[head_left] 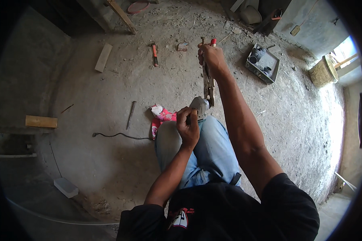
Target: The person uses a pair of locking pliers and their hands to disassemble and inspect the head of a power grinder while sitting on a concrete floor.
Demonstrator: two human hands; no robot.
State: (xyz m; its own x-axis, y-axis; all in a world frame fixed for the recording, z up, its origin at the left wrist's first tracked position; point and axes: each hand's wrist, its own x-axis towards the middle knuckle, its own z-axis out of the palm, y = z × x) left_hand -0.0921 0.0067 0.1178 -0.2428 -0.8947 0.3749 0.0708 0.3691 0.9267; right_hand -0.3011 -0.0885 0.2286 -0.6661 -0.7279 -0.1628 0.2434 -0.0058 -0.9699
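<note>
My left hand [188, 126] is closed around the grey metal head [199, 105] of what looks like an angle grinder, held against my jeans at the knees. Most of the tool's body is hidden by the hand and legs. My right hand [213, 60], arm stretched forward, grips the handles of long metal locking pliers [206, 82]. Their jaws meet the front of the grey head. A red tip [213, 41] sticks out beyond the right fist. Beside my left knee lies a pink-and-white patterned cloth [163, 114], and a dark cord [122, 134] runs leftward from there.
On the rough, dusty floor lie a steel bar [130, 115], a red-handled hammer [153, 54] and a wood block [103, 58]. A grey tray [272, 72] with pipe fittings stands front right, near a woven bucket [323, 72]. Another block [41, 121] is at left.
</note>
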